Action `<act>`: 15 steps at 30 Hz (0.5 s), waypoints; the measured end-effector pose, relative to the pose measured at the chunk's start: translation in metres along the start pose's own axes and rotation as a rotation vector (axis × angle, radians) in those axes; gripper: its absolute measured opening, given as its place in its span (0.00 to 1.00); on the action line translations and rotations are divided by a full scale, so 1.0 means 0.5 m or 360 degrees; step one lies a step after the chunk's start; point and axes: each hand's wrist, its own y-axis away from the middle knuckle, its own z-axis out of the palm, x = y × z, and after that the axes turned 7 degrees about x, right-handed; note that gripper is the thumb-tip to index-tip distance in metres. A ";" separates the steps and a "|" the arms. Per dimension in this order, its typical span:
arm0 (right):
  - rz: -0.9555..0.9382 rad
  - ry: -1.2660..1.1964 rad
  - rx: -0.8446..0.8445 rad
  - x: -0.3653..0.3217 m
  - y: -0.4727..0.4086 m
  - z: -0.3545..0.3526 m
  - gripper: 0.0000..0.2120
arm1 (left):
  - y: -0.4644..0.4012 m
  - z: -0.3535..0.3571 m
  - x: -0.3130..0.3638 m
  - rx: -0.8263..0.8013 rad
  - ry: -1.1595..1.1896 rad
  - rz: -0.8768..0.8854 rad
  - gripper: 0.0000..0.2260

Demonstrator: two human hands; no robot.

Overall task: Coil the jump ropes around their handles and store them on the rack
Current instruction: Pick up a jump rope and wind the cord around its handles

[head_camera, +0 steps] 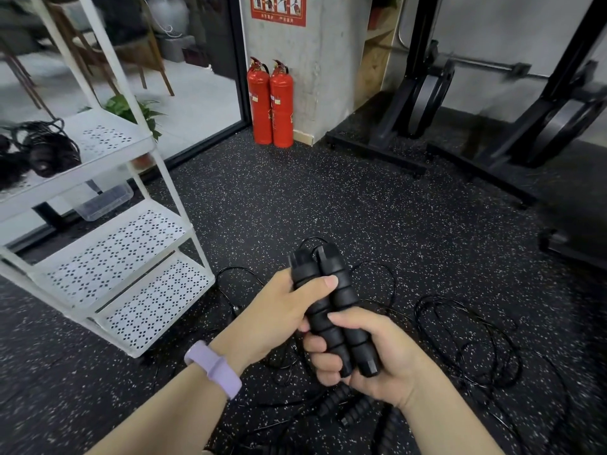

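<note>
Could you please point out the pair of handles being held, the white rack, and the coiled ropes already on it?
pair of handles (331, 310): head view, middle of the foam grips.
white rack (184, 205): head view, front upright post.
coiled ropes (49, 152): head view, middle of the bundle.

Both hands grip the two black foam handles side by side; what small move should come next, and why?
Probably free the right hand to start winding the thin black rope around the paired black ribbed foam handles, while the left hand keeps holding them: the rope lies loose on the speckled floor.

My left hand (279, 310) and right hand (368, 353) curled together before me, thumbs uppermost, forearms converging from below.
</note>
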 end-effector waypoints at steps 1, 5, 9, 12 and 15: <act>-0.0037 0.0059 0.0078 0.002 -0.002 0.001 0.13 | -0.002 -0.004 -0.004 -0.0003 -0.0055 0.0021 0.12; -0.0246 0.0734 0.0769 -0.002 -0.001 -0.007 0.07 | -0.012 -0.028 -0.022 0.0060 -0.0610 -0.0023 0.21; -0.0297 0.1507 0.1165 0.004 -0.014 -0.009 0.10 | -0.007 -0.015 -0.035 0.0027 -0.0681 -0.0403 0.21; -0.0345 0.1860 0.1347 0.022 -0.027 -0.002 0.03 | -0.009 -0.003 -0.032 0.0125 -0.0445 -0.0602 0.17; -0.0414 0.2134 0.1546 0.038 -0.035 0.009 0.09 | -0.012 0.002 -0.027 0.0161 -0.0055 -0.0715 0.13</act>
